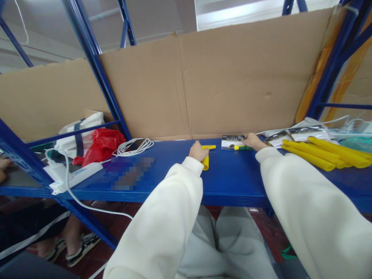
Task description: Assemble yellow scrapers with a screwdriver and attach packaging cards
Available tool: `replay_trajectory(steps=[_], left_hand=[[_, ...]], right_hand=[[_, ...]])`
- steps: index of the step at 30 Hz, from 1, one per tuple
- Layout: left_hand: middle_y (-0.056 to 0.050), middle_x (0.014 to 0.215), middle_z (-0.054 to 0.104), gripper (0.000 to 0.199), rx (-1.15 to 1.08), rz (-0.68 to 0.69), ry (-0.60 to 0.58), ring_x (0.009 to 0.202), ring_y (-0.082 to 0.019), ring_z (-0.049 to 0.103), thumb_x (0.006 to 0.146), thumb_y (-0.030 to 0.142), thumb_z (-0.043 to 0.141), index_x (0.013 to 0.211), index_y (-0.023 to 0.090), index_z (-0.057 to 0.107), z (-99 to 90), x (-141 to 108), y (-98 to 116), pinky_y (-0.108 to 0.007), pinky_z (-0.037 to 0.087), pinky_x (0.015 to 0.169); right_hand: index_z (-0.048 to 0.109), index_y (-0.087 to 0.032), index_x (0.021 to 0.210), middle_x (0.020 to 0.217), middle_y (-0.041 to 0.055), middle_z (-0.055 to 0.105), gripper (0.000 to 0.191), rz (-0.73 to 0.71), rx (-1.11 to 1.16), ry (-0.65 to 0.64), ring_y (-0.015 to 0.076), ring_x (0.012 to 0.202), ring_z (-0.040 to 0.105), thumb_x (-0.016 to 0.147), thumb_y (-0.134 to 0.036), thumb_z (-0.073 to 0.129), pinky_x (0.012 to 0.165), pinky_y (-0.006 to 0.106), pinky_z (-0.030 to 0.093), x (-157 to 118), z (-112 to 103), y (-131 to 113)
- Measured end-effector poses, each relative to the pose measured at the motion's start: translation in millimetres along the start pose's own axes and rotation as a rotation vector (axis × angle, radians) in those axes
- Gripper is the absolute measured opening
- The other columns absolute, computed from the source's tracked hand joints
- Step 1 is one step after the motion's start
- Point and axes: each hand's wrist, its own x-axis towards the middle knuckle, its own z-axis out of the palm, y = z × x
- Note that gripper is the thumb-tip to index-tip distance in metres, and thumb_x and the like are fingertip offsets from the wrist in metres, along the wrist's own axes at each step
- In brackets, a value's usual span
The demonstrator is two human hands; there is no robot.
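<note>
My left hand (198, 151) is closed on a yellow piece on the blue shelf top. A yellow tube end (205, 162) shows below the fingers, and a flat yellow strip (209, 147) sticks out to their right; whether they are one piece I cannot tell. My right hand (253, 142) reaches to the right edge of a black-and-white packet (231, 142), its fingertips pinched at that edge. Just below these fingers lies a slim yellow-and-green tool (238, 148), its kind too small to make out.
Several yellow tubes (314, 155) lie at the right, before more flat packets (308, 132). At the left are a coiled white cable (133, 147), a red plastic bag (103, 143) and a white power strip (78, 176). Cardboard (232, 81) stands behind. Another person's legs (72, 232) show lower left.
</note>
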Motion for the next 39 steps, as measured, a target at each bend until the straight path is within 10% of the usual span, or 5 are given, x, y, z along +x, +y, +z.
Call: replay_trajectory(steps=[9, 16, 23, 39], left_hand=[[-0.018, 0.115, 0.071, 0.045, -0.050, -0.015, -0.126, 0.112, -0.030, 0.066, 0.071, 0.023, 0.078, 0.112, 0.013, 0.063, 6.0, 5, -6, -0.030, 0.047, 0.086], [-0.006, 0.082, 0.072, 0.036, -0.485, -0.119, 0.011, 0.096, -0.026, 0.068, 0.053, 0.002, 0.077, 0.083, 0.018, 0.064, 18.5, 17, -16, -0.029, 0.048, 0.081], [0.003, 0.047, 0.048, 0.023, -0.880, -0.242, 0.078, 0.064, -0.020, 0.062, 0.059, -0.003, 0.068, 0.059, 0.018, 0.059, 20.5, 32, -18, -0.028, 0.046, 0.063], [0.004, 0.047, 0.050, 0.007, -1.117, -0.522, 0.270, 0.042, -0.010, 0.049, 0.083, 0.010, 0.063, 0.080, 0.012, 0.068, -13.7, 18, -3, -0.022, 0.040, 0.047]], right_hand=[[0.059, -0.018, 0.084, 0.086, 0.0119, 0.069, 0.004, -0.034, 0.405, 0.267, 0.0256, 0.089, 0.066, 0.082, -0.019, 0.056, 0.087, 0.039, 0.051, -2, 0, -11], [0.055, -0.019, 0.082, 0.087, 0.0097, 0.069, 0.005, -0.028, 0.728, 0.295, 0.0255, 0.089, 0.067, 0.080, -0.021, 0.059, 0.088, 0.045, 0.054, -9, 4, -24], [0.063, -0.017, 0.085, 0.093, 0.0083, 0.075, 0.023, -0.130, 1.027, 0.018, 0.0228, 0.092, 0.070, 0.064, -0.010, 0.072, 0.091, 0.041, 0.055, -29, 8, -40], [0.072, -0.018, 0.079, 0.083, 0.0039, 0.077, 0.006, -0.119, 1.110, -0.261, 0.0174, 0.081, 0.073, 0.078, -0.013, 0.074, 0.084, 0.035, 0.061, -54, -1, -48]])
